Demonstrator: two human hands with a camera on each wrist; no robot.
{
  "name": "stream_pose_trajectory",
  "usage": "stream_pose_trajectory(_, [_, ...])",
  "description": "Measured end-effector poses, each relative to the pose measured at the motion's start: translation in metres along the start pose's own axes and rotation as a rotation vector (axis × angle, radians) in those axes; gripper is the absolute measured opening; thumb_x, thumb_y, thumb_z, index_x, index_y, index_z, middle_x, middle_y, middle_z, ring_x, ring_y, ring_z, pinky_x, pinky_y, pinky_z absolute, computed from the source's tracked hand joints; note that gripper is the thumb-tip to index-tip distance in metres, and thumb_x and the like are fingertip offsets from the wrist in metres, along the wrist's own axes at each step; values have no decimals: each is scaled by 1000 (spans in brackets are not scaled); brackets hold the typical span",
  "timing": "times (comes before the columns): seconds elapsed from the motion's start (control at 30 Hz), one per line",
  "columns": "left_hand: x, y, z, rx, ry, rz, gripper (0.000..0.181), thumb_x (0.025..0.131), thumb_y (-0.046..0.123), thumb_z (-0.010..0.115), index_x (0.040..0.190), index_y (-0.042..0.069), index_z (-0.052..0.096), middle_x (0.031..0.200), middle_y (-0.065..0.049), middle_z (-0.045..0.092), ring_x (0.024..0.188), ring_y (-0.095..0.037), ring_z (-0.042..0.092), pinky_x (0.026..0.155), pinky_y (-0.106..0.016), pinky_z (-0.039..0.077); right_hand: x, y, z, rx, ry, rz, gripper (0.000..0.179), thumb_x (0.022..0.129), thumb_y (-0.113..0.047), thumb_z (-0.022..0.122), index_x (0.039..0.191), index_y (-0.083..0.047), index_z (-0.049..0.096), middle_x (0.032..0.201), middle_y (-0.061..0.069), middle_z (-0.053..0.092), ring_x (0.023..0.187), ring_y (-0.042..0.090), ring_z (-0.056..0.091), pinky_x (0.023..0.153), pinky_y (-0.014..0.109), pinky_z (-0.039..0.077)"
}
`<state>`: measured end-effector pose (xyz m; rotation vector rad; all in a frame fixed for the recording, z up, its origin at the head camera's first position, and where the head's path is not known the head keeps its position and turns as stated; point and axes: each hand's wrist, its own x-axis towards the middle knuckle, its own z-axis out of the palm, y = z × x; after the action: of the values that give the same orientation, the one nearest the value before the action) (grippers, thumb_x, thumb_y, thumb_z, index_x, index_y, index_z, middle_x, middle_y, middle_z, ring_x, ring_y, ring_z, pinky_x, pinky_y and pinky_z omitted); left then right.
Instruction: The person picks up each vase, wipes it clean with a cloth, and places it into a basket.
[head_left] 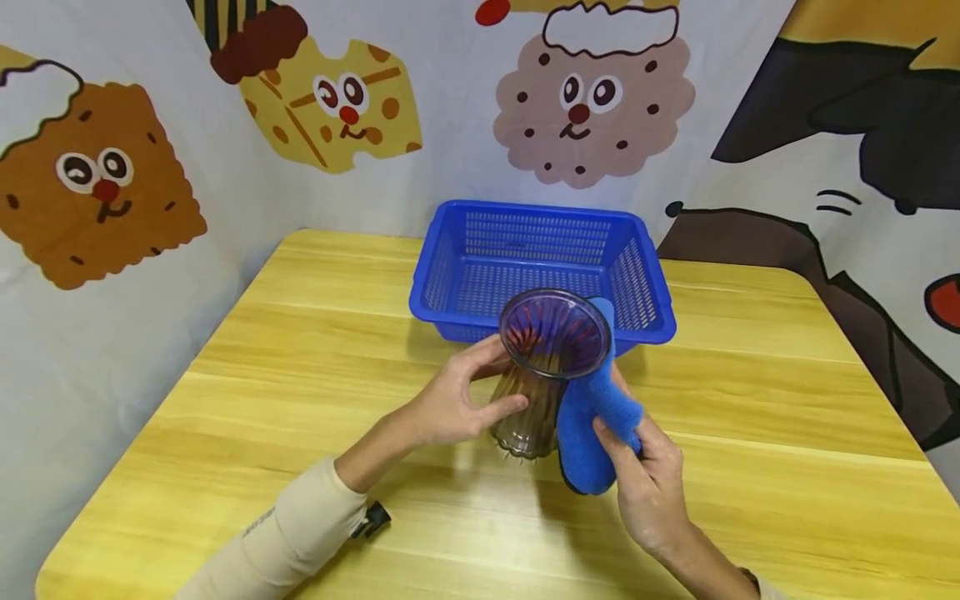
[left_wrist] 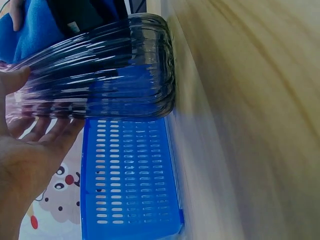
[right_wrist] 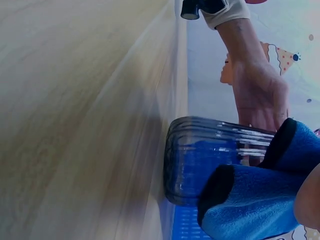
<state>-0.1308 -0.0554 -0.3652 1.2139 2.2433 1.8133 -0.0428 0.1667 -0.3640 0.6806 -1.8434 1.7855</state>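
A ribbed, purple-tinted glass vase (head_left: 525, 417) with a flared round rim stands upright, close over the table in front of the basket. My left hand (head_left: 465, 396) grips its left side, thumb in front and fingers behind, as the left wrist view also shows around the vase (left_wrist: 115, 75). My right hand (head_left: 652, 483) pinches a folded blue cloth (head_left: 592, 433) with a dark edging. The cloth lies along the vase's right side and reaches up to its rim. In the right wrist view, the cloth (right_wrist: 260, 200) overlaps the vase's ribbed body.
Behind the vase, a blue plastic basket (head_left: 543, 325) with slotted walls stands on the wooden table (head_left: 300, 350). A white sheet (head_left: 450, 183) printed with cartoon food hangs along the back and sides. A black buckle (head_left: 372, 520) sits by the left sleeve.
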Motion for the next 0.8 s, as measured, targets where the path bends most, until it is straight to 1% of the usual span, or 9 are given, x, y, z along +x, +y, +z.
stream_pose_trajectory(0.13, [3, 1, 0, -2, 4, -11, 71, 86, -1, 80, 149, 1, 47, 152, -10, 47, 132, -22, 52, 107, -35, 48, 2, 4, -5, -53, -21, -30, 56, 85, 30, 47, 138, 15, 51, 150, 22, 46, 139, 26, 45, 114, 27, 39])
stream_pose_trajectory(0.23, [3, 1, 0, -7, 2, -18, 71, 85, -1, 80, 148, 1, 48, 151, -9, 49, 132, -21, 52, 107, -35, 49, 3, 5, -8, -105, -35, -6, 54, 84, 30, 50, 135, 14, 56, 148, 21, 49, 139, 26, 45, 115, 28, 38])
stream_pose_trajectory(0.3, [3, 1, 0, -11, 0, -18, 70, 85, -1, 81, 148, 1, 49, 149, -9, 51, 131, -21, 53, 106, -35, 49, 4, 5, -10, -116, -48, 11, 53, 84, 29, 51, 134, 13, 57, 148, 22, 49, 140, 28, 44, 116, 29, 36])
stream_pose_trajectory(0.4, [4, 1, 0, -21, -4, -10, 69, 85, -1, 81, 146, 0, 50, 146, -10, 53, 129, -22, 54, 106, -36, 50, 3, 5, -11, -134, -61, 9, 52, 84, 29, 51, 133, 13, 59, 148, 22, 49, 140, 28, 44, 117, 30, 35])
stream_pose_trajectory(0.6, [5, 0, 0, -20, -7, 12, 67, 85, 0, 82, 144, -1, 52, 143, -11, 55, 127, -22, 56, 104, -36, 51, 1, 10, -13, -180, -79, -61, 53, 81, 29, 54, 131, 12, 61, 148, 21, 50, 139, 27, 45, 117, 31, 36])
stream_pose_trajectory(0.7, [6, 0, 0, -21, -8, 23, 67, 84, -1, 82, 144, -1, 53, 143, -11, 55, 128, -23, 55, 104, -37, 52, 0, 14, -15, -201, -84, -86, 49, 82, 27, 56, 129, 13, 62, 147, 21, 51, 139, 28, 46, 117, 33, 36])
stream_pose_trajectory(0.8, [5, 0, 0, -23, -9, 21, 67, 83, -2, 82, 143, -2, 53, 144, -11, 54, 129, -24, 54, 103, -37, 52, -1, 16, -15, -232, -83, -113, 46, 83, 25, 57, 127, 14, 63, 145, 22, 52, 137, 28, 48, 116, 34, 38])
